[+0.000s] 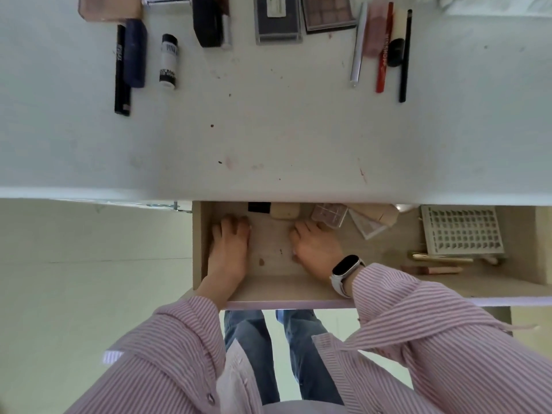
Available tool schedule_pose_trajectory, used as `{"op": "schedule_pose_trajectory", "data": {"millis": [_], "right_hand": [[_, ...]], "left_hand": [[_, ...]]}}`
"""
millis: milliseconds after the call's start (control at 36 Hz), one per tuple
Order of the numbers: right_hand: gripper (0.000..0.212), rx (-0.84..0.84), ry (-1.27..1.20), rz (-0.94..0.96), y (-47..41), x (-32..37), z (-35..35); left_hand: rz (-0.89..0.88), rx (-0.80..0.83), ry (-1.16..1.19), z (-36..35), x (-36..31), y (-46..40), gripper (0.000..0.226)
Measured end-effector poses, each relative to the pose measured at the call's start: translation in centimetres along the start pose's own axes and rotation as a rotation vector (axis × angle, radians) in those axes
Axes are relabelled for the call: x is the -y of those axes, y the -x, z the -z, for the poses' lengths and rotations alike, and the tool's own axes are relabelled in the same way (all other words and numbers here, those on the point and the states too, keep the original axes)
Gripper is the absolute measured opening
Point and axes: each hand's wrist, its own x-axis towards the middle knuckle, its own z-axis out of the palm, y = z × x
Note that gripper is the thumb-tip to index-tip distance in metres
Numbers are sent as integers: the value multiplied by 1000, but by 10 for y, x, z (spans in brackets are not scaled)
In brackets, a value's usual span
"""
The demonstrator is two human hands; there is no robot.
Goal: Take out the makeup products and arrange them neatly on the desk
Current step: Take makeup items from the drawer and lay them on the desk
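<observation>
Both of my hands are inside the open drawer (268, 289) under the desk (268, 138). My left hand (230, 246) lies flat on the drawer floor at the left, fingers pointing toward a black item (258, 207) at the back. My right hand (313, 249), with a watch on the wrist, rests beside it. Its fingertips are close to a beige compact (285, 211) and a small clear palette (328, 215). Neither hand holds anything. On the desk lie a black tube (121, 73), a navy tube (136, 52), a white bottle (168, 61), two palettes (277, 19) and a red pencil (384, 52).
Further right in the drawer are a beige box (376, 215), a white grid palette (461, 231), a gold tube (442, 258) and a pink tube (430, 269). A silver pen (358, 43) and a black pencil (404, 55) lie at the desk's right. The desk's front half is bare but stained.
</observation>
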Motion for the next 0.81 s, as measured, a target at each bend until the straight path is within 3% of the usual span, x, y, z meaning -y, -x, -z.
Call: {"op": "schedule_pose_trajectory", "data": {"millis": [194,278,417,556,722,806], "right_hand": [[22,-180,17,117,-5,-1,13],[25,-93,-62,30,-15,3,22],[21,39,-176,-73,-26,8,24],[18,131,-204,-7,-17,17,23],[37,322,-178,42,-12,16,20],[39,326,-208,96,-10,17,25]], "left_hand": [[46,70,119,5,1,2,41],[42,56,169,11,2,4,30],[-8,-102,186,12,10,9,23],[-105,-189,255,16,16,21,12],[-126,-196,342,29,20,33,17],[-149,-207,434,39,23,37,17]]}}
